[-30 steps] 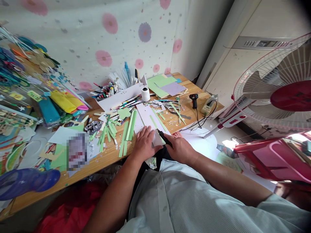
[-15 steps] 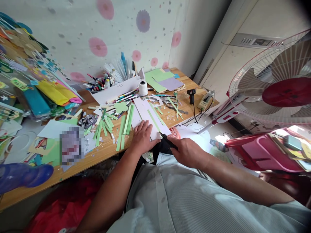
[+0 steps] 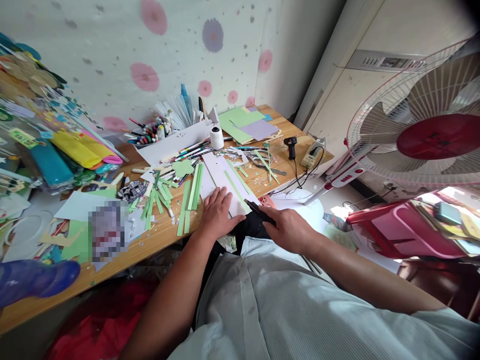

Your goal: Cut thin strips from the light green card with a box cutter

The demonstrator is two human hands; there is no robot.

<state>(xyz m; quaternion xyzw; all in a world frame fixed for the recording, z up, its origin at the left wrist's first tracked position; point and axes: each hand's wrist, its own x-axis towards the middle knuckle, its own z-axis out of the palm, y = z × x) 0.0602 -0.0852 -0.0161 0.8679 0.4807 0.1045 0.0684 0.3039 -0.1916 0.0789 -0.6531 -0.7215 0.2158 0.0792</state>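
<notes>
Blue and see-through, a bottle-shaped thing lies at the far left of our wooden table. Next we see a yellow packet, then lots of marker pens near the wall. Long green paper strips lie in a bunch just left of our left hand. That hand presses down flat, fingers out and a bit apart, on a white card at the table's front edge. One thin green strip lies along the card. Our right hand has its fingers curled tight round a black tool, and the tip is at the card's near end. We can't tell what kind of tool it is. Farther right stands a big fan with a red middle, above a pink-red stool.
</notes>
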